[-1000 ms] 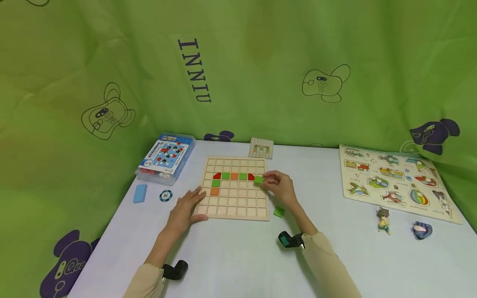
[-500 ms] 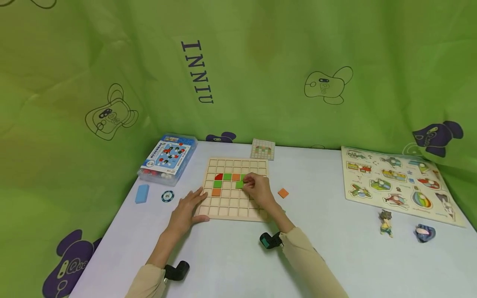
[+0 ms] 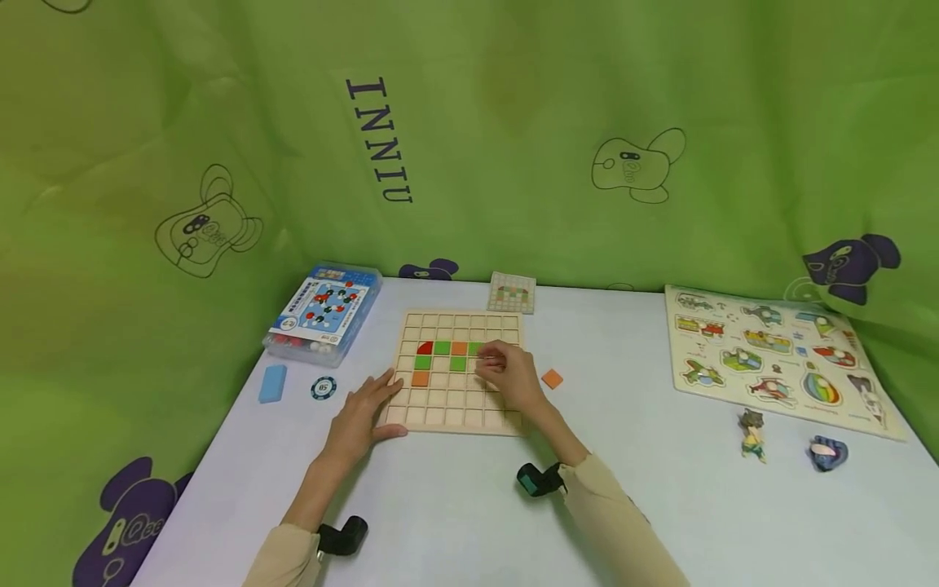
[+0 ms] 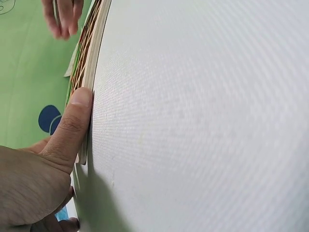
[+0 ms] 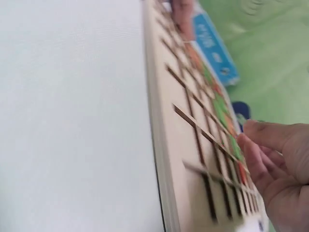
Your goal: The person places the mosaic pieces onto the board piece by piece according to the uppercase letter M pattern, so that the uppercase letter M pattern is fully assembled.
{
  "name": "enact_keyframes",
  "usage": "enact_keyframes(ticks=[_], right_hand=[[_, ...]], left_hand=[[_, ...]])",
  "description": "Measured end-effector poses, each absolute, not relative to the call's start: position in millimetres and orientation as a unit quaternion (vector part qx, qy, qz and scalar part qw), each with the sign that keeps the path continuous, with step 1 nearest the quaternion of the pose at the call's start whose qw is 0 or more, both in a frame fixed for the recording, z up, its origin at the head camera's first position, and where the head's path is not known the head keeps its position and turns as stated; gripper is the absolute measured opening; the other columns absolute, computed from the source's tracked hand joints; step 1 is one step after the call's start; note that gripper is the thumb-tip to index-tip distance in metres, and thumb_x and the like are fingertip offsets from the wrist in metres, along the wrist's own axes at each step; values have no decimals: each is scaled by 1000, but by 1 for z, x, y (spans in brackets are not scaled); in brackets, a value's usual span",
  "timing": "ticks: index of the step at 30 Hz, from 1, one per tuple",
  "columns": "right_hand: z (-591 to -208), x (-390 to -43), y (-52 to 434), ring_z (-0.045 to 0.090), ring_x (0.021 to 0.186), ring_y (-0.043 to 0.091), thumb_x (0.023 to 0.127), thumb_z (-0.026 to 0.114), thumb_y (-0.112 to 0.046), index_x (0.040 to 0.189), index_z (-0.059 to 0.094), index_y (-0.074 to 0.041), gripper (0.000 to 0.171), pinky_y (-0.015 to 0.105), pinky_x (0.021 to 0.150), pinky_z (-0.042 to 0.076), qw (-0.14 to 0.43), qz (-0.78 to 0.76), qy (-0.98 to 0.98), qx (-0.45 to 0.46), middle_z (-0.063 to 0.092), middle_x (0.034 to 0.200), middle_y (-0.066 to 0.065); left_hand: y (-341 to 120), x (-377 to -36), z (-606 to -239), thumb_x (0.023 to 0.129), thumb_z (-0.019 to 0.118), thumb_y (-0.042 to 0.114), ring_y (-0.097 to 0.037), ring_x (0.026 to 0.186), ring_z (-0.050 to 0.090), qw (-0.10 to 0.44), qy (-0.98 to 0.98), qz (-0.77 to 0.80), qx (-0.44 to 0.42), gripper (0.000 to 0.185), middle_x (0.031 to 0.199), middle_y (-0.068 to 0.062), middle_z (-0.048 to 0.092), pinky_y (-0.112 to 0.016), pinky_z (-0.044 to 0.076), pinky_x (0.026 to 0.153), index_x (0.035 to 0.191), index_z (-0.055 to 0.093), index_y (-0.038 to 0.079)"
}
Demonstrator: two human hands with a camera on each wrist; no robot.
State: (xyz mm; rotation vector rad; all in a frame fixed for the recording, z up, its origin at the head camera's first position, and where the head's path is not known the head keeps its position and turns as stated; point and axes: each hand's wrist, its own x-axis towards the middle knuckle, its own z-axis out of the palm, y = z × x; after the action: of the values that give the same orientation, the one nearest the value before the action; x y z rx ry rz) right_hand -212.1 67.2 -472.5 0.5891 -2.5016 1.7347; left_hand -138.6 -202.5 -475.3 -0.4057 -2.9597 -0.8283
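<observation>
— While you scan from the left, what comes first?

— At nine o'clock of the table lie a blue block and a round chip, with a blue box above them towards ten.

— And the left hand?

— It lies flat, fingers straight and spread a little, pressing the lower left corner of the wooden grid board; the wrist view shows the thumb against the board's edge.

— The board itself?

— It sits at the table's centre, holding red, green and orange tiles in its upper rows.

— The right hand?

— Over the board's three o'clock side, fingers curled; I cannot tell whether they pinch a tile.

— Further right?

— An orange tile just beside the board, then an animal puzzle board at two o'clock.
</observation>
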Motion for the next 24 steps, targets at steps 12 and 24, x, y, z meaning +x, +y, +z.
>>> enact_keyframes(ticks=[12,24], right_hand=[[-471,-138,151,62,71,17,68,84,0,99,66,3,35,20,63,53,14,457,-888,44,68,86,9],[-481,-134,156,66,70,16,72,77,12,95,69,5,26,18,62,54,59,521,-850,47,71,87,14]], left_hand=[[-204,-138,-474,69,79,32,-48,134,31,23,-955,-266,-131,79,149,-17,37,-71,24,102,136,52,2],[-204,-138,-477,68,79,34,-50,133,32,24,-954,-265,-138,80,148,-19,38,-72,24,100,136,52,2]])
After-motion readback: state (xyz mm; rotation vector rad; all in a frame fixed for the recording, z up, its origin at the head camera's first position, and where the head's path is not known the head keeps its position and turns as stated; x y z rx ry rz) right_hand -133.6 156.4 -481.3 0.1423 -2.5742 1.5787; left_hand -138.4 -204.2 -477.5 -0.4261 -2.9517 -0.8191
